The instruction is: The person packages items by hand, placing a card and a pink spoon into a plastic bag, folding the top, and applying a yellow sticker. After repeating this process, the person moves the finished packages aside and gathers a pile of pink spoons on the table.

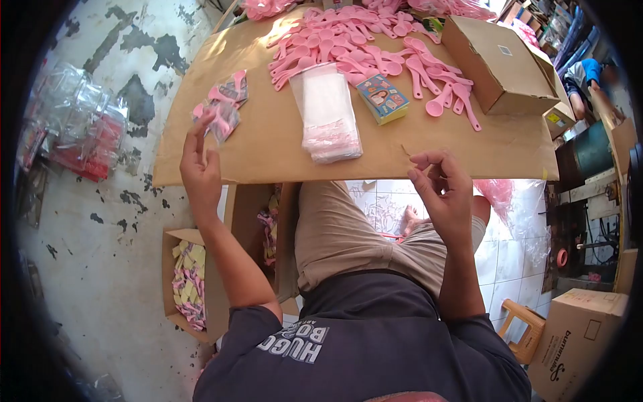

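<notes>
While the left hand [203, 161] hangs loosely open by the packets [229, 122], the right hand [442, 187] is curled, can't tell if it's pinching anything, bags [328, 107] lengthwise between, nearer the right.

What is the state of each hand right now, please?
Left hand: partly open, at the bagged pink spoons; contact cannot be told.
Right hand: fingers curled; whether it holds the thin brown strand cannot be told.

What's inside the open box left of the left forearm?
The box holds a heap of small yellow-and-pink pieces, too small to identify. Whatever lies beneath the top layer is covered.
</notes>
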Demonstrator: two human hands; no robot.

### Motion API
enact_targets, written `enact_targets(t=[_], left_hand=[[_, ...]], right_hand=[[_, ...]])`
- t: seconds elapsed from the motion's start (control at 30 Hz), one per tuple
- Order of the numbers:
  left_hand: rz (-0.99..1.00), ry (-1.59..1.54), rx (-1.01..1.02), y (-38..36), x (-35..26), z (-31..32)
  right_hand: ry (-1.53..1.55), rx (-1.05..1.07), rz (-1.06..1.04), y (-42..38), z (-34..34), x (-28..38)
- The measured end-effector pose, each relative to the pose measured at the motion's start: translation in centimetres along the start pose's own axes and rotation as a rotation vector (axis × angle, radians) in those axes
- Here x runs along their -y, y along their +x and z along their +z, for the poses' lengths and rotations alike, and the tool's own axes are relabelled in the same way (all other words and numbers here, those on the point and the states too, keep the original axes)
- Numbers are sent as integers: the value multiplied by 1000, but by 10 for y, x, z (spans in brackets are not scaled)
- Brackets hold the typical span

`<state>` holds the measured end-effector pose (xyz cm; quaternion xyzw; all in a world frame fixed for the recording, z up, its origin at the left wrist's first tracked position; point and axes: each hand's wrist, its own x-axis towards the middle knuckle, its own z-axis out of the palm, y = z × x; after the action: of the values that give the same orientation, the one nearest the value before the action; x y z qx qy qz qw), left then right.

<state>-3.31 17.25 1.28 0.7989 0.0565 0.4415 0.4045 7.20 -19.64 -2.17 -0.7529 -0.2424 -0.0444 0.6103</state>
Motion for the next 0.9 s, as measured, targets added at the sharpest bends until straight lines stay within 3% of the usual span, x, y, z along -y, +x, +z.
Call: enact_targets(t=[0.1, 0.17, 0.23, 0.33, 0.4, 0.47, 0.5, 0.7, 0.77, 0.9], left_hand=[[-140, 1, 125, -2, 23, -6], [-167, 46, 112, -1, 14, 23], [-355, -7, 239, 3, 12, 51], [-476, 72, 256, 10, 32, 94], [-448, 119, 240, 13, 32, 114], [-429, 198, 221, 16, 21, 125], [-432, 193, 214, 16, 23, 126], [-455, 88, 166, 12, 45, 124], [-465, 9, 192, 12, 51, 121], [-468, -56, 188, 10, 53, 118]], right_hand=[[-86, -27, -11, 12, -4, 1], [-131, -23, -22, 26, -1, 1], [-243, -76, -115, 46, 4, 2], [-450, -79, -134, 90, 13, -19], [-590, -126, -187, 109, 22, -34], [-663, -33, 29, 120, 27, -37], [-668, -29, 22, 123, 29, -37], [-507, 30, 135, 125, 38, -43], [-466, -106, -2, 124, 41, -50], [-374, -125, 44, 128, 41, -54]])
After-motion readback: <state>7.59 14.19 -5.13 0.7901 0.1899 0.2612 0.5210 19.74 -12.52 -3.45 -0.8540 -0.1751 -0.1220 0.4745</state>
